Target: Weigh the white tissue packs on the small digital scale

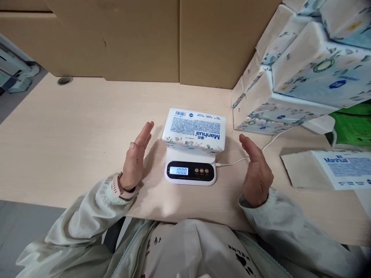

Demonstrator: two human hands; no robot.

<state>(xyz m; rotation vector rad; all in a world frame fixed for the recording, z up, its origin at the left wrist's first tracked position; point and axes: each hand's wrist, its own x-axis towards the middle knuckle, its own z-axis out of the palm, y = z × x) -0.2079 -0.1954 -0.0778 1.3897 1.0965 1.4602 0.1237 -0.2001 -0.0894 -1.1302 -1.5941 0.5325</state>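
A white tissue pack (194, 129) with blue "Manhua" print lies on a small white digital scale (190, 171). The scale's lit display reads 1000. My left hand (136, 157) hovers left of the pack, fingers straight and together, palm facing it, holding nothing. My right hand (256, 169) is held the same way on the right side. Neither hand touches the pack or the scale. A watch sits on my left wrist.
A stack of several tissue packs (304, 65) leans at the back right. Another pack (344, 169) lies flat at the right edge. A white cable (240, 160) runs from the scale to the right. Cardboard boxes (145, 38) line the back of the wooden table (72, 135).
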